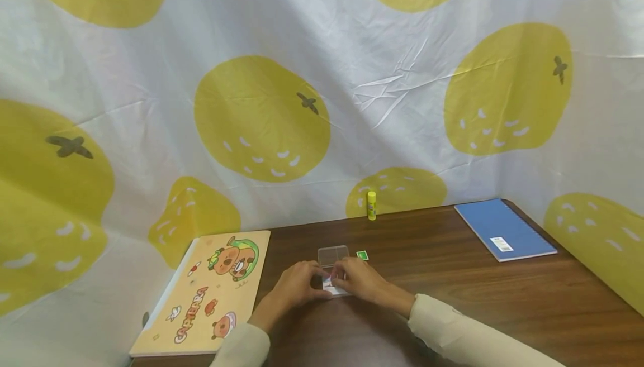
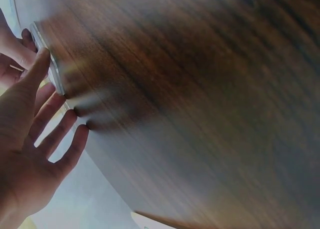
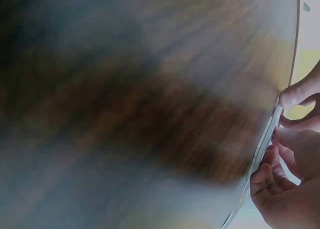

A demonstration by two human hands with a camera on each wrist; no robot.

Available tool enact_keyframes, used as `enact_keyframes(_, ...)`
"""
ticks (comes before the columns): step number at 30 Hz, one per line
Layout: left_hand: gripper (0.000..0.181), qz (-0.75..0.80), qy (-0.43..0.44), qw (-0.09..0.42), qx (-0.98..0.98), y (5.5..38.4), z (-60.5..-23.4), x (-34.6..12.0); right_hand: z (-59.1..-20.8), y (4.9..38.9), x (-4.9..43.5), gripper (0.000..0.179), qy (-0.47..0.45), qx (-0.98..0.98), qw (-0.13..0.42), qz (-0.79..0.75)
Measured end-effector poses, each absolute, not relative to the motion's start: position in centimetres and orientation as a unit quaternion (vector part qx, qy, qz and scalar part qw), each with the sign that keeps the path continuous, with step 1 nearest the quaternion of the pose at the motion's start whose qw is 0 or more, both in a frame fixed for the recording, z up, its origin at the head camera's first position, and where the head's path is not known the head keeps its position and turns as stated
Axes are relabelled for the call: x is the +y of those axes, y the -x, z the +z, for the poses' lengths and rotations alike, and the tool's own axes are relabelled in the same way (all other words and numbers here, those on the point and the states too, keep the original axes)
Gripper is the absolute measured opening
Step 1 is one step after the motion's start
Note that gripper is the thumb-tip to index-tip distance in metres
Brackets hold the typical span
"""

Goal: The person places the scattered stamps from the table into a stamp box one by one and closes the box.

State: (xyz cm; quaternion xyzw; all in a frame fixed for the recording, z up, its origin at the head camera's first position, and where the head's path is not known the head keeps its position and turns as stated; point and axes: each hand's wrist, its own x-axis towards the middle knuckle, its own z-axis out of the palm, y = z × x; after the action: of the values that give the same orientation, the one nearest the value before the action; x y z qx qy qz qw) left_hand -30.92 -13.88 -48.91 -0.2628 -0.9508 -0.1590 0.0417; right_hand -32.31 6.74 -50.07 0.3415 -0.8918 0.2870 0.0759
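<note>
A small clear plastic case stands on the dark wooden table, its transparent lid [image 1: 333,256] raised at the back. Inside its base lies a white printed piece [image 1: 329,285]. My left hand [image 1: 299,282] holds the case at its left side, with the thumb along the near edge; in the left wrist view the other fingers of that hand [image 2: 37,139] spread past it. Over the base, my right hand [image 1: 359,279] has its fingers curled, thumb and fingertips close together at the printed piece. Whether they pinch something I cannot tell. Just behind the right hand lies a small green-and-white piece [image 1: 362,255].
To the left lies a large yellow capybara folder [image 1: 201,294]. A yellow glue stick [image 1: 372,206] stands upright at the table's back edge. At the far right is a blue spiral notebook [image 1: 503,227]. A curtain [image 1: 352,132] with yellow fruit prints surrounds the table.
</note>
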Motion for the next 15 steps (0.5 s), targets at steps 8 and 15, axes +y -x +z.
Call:
enact_keyframes(8,0.048,-0.157,0.26,0.045,-0.952,30.8,-48.95,-13.85,-50.28,32.07,6.77,0.005,-0.334,-0.893,0.08,0.291)
enact_keyframes(15,0.047,-0.156,0.262,0.046,-0.951,30.74,-48.87,-13.84,-50.37,32.01,6.78,0.005,-0.336,-0.892,0.09,0.288)
